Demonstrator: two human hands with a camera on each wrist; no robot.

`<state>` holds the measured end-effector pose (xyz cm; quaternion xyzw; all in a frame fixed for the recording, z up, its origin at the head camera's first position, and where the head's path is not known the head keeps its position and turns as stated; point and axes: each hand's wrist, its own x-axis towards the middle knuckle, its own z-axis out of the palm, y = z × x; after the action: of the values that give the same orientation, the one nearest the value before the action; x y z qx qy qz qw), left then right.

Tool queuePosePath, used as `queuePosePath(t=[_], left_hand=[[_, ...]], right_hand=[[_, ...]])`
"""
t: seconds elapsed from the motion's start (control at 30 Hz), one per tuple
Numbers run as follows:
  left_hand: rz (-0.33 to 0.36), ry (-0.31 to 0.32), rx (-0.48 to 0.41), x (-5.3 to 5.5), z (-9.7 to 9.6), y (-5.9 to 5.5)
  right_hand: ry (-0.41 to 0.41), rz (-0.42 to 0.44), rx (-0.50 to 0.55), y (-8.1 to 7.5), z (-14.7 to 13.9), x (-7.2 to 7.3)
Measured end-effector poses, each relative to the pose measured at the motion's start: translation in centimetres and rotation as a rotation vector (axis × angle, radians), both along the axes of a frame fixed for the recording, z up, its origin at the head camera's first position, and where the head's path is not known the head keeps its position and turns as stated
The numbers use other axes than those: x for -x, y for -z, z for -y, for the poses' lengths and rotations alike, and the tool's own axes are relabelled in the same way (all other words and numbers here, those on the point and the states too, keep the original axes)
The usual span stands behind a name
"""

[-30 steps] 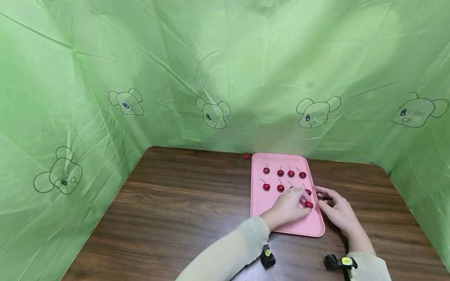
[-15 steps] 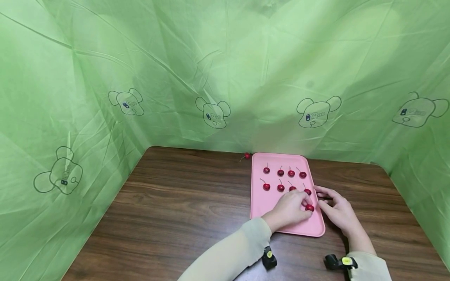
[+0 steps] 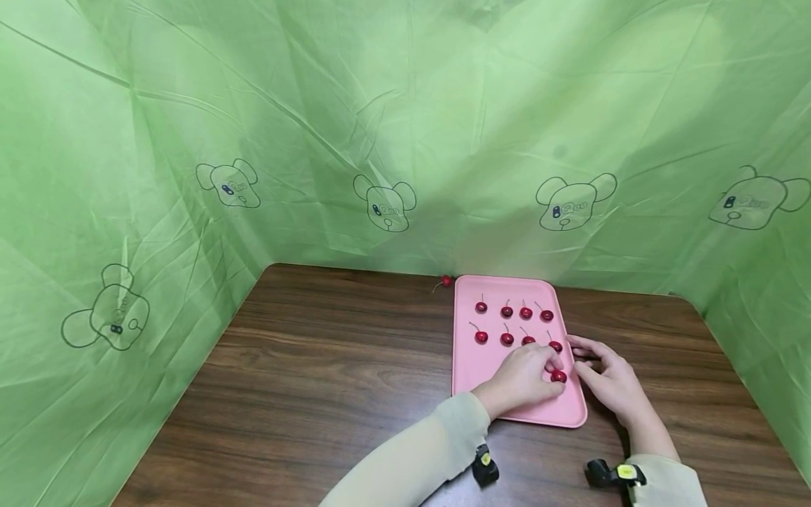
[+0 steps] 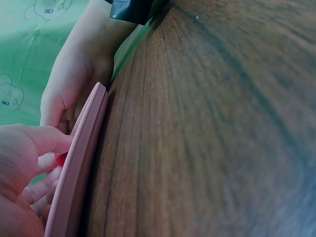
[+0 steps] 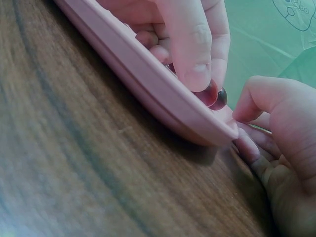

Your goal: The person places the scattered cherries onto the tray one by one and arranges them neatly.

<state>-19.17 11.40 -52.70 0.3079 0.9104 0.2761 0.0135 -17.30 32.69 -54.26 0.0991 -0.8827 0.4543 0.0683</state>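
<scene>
My left hand point(image 3: 521, 377) reaches over the pink tray point(image 3: 469, 370) and pinches a red cherry point(image 3: 559, 377) between thumb and fingers, low over the tray's right side. In the right wrist view this cherry point(image 5: 206, 94) shows under the thumb, with another dark cherry point(image 5: 221, 100) just behind it. My right hand point(image 3: 611, 384) holds the tray's right rim, one fingertip over the edge and others under it. Further up the tray, several stemmed cherries lie in two rows, among them one cherry point(image 3: 481, 308) at the far left. Part of the tray is hidden under my left hand.
A single cherry point(image 3: 446, 281) lies on the wooden table point(image 3: 317, 366), outside the tray's far left corner. Green cloth point(image 3: 431, 141) with printed bear heads hangs behind the table and on both sides.
My left hand has moved slightly toward the near side with the cherry, showing more of the second row. It barely moves in the last half second. The right hand and tray stay in place.
</scene>
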Motion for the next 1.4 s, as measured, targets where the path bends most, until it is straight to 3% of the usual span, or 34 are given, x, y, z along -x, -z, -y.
queuePosePath(t=[0.37, 0.63, 0.83, 1.13, 1.27, 1.4], left_hand=[[0.01, -0.009, -0.001, 0.0, 0.2, -0.2], [0.013, 0.01, -0.033, -0.1, 1.2, -1.7], [0.018, -0.02, -0.112, 1.0, 3.0, -3.2], [0.056, -0.186, -0.291, 4.9, 7.6, -4.4], [0.035, -0.308, -0.36, 6.9, 10.1, -4.3], [-0.018, -0.449, -0.37, 8.5, 12.2, -3.7]], right_hand=[[0.006, 0.01, -0.015, 0.0, -0.1, 0.0], [0.007, 0.012, -0.017, 0.0, 0.0, -0.2], [0.021, 0.037, -0.029, -0.3, 0.1, -0.2], [0.036, 0.065, -0.029, -0.2, 0.1, -0.2], [0.043, 0.078, -0.039, -0.2, 0.1, -0.2], [0.049, 0.089, -0.044, -0.1, 0.1, -0.2]])
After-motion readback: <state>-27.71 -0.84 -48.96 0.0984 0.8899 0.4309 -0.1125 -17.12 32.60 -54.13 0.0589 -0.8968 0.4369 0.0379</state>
